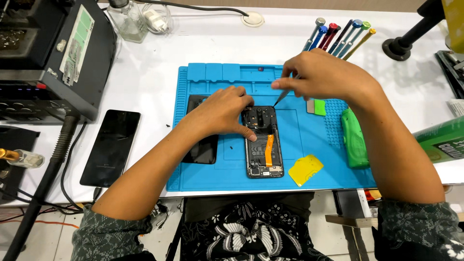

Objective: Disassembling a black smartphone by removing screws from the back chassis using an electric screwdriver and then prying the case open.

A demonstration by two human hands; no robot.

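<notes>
An opened phone (263, 145) lies back-up on the blue work mat (299, 145), its battery and an orange flex cable showing. My left hand (222, 111) presses on the phone's upper left corner, thumb against its side. My right hand (321, 77) pinches a thin tool (280, 99) whose tip points down at the phone's top right corner. The removed black back cover (203, 147) lies on the mat to the left, partly under my left forearm.
A yellow pick (305, 169), a green card (319, 107) and a green tool (354, 137) lie on the mat's right side. A second dark phone (110, 147) rests at left beside a black station (53, 58). Screwdrivers (338, 36) stand behind. A glass bottle (126, 19) is at the back.
</notes>
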